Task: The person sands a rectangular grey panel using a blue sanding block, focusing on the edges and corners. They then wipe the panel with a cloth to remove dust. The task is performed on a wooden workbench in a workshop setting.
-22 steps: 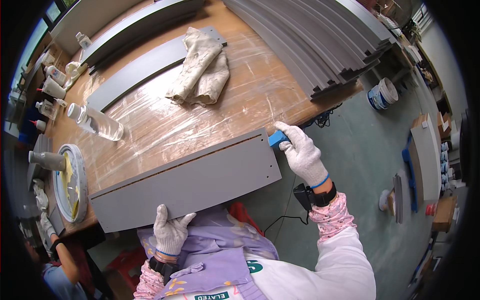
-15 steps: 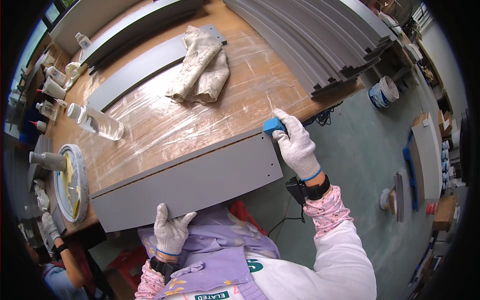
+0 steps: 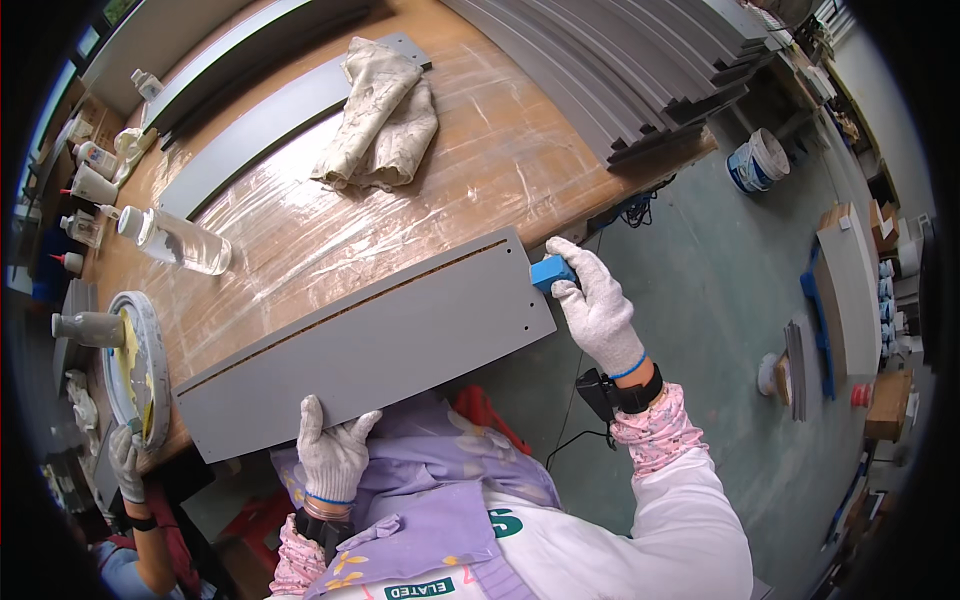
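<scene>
A long grey panel (image 3: 370, 345) lies at the table's near edge, with a narrow brown groove along its far side and small holes at its right end. My right hand (image 3: 597, 310), in a white knitted glove, pinches a small blue block (image 3: 552, 273) against the panel's right end edge. At the near long edge, my left hand (image 3: 333, 452), also gloved, rests against the panel with its visible fingers spread. A crumpled off-white cloth (image 3: 375, 115) lies farther back, partly over another grey strip (image 3: 255, 125).
A clear bottle (image 3: 180, 243) stands left, near a round lid (image 3: 150, 370) smeared yellow with a grey bottle (image 3: 88, 328) on it. Stacked grey profiles (image 3: 600, 75) fill the far right. A bucket (image 3: 757, 160) stands on the floor. Another person's gloved hand (image 3: 126, 462) is at lower left.
My right hand and the blue block have moved from the panel's far right corner nearer to me along its end edge. The view has shifted slightly. The other person's hand has moved.
</scene>
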{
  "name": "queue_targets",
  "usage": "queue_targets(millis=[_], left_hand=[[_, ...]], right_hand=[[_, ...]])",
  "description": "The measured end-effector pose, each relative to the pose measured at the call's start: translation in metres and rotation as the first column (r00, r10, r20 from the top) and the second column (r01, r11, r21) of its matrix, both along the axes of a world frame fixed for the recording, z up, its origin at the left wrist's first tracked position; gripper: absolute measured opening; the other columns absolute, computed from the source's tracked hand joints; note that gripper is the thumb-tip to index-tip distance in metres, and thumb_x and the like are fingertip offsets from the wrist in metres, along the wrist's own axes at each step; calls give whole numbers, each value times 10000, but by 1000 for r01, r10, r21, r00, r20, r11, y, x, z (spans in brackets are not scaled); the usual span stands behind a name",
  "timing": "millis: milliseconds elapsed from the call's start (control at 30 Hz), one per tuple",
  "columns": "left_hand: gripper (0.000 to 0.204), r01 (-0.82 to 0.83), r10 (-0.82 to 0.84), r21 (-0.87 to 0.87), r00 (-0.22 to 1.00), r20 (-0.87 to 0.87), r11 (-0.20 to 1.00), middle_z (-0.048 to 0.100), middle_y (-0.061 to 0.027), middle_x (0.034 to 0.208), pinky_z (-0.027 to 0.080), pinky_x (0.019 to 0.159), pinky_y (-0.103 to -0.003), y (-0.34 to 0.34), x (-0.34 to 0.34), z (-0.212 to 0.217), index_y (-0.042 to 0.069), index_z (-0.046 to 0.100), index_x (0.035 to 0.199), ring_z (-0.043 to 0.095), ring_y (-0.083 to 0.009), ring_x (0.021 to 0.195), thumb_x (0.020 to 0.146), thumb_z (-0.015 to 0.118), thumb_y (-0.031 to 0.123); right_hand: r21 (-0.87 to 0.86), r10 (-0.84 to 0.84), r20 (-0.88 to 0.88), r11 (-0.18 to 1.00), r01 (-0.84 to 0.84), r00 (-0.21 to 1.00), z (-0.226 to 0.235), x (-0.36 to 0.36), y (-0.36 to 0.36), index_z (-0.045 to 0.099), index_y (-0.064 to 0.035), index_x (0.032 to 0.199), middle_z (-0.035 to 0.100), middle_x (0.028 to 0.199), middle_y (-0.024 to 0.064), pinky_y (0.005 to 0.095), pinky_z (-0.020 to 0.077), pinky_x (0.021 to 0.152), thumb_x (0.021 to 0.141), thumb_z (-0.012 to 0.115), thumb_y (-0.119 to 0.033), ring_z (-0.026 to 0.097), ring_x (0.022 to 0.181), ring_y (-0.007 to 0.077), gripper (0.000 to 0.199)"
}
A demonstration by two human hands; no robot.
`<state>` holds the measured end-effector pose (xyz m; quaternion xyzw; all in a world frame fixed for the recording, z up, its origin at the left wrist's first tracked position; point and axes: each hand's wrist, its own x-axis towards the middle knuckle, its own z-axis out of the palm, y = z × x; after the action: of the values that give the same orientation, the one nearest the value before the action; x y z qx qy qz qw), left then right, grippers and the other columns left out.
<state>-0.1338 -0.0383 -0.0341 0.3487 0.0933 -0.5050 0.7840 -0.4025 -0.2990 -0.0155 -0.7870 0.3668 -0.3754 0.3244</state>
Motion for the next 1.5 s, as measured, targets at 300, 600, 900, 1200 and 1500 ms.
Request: queue_targets(millis=[300,600,900,1200,1500], left_hand=[[299,-64,63,64,998,18,996,648,-133,1218,668,744,-538,-2,-5,8,69,561,1248,694,-362,1044,1034,570,278],[315,2,-2,74,1000,-5,997,647,-104,1239,662,751,-536,1,2,8,89,573,1255,687,-353,1064,1016,604,293],[307,-8,7,85,1000,4,996,666,-83,1217,659,760,-545,2,3,7,94,590,1245,687,-326,1079,1020,597,303],[315,-31,33,90,999,-18,995,679,-94,1202,666,719,-534,9,6,12,93,587,1247,699,-323,1054,1023,584,313],[376,3,-15,109,994,109,994,694,-100,1140,617,532,-392,44,2,25,93,576,1253,719,-294,868,1018,560,386]], right_hand=[[259,49,-78,965,-27,996,0,-56,44,581,-40,1340,668,1142,138,330,557,817,933,560,-19,670,904,232,408],[648,-393,515,760,-46,762,-62,-18,87,492,-19,1367,608,1201,90,320,583,830,1015,596,-147,626,961,140,389],[633,-397,575,770,-81,716,-64,-15,85,480,-12,1381,585,1226,84,301,598,821,1000,587,-81,623,1001,143,402],[667,-464,741,593,-451,486,-57,-29,67,565,-19,1327,624,1010,82,344,498,737,997,533,-260,590,803,176,410],[568,-222,707,744,-353,671,-5,-21,25,569,-18,1314,634,1085,90,276,531,759,1021,569,-252,615,882,129,375]])
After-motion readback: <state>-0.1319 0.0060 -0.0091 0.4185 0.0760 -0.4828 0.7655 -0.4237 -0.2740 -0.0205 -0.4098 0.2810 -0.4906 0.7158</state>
